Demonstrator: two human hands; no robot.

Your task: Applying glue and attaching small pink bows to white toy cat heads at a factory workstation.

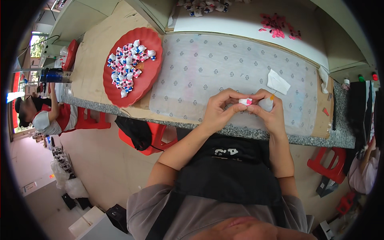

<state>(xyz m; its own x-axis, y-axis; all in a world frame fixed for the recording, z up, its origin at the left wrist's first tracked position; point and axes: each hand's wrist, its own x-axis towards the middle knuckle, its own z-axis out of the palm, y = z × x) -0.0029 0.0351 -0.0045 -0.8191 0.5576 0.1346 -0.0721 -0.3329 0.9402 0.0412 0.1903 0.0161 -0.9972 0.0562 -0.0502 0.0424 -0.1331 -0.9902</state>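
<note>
Both my hands are together above the paper-covered bench. My left hand [221,110] pinches a small white and pink figure [245,102] between thumb and fingertips. From the other side, the thumb and fingers of my right hand [273,116] close on the same figure. Tucked in the right hand is a pale translucent needle-tipped bottle [265,105] with an orange collar, its thin tip pointing away from me. Just beyond that tip lies a folded white cloth [278,82]. The fingers hide part of the figure.
A red scalloped plate [150,76] at the left holds several small white, blue and pink figures. Pink pieces [276,26] and more figures [203,7] lie on the far shelf. Red stools [328,164] stand below the stone bench edge. A co-worker [56,116] sits at far left.
</note>
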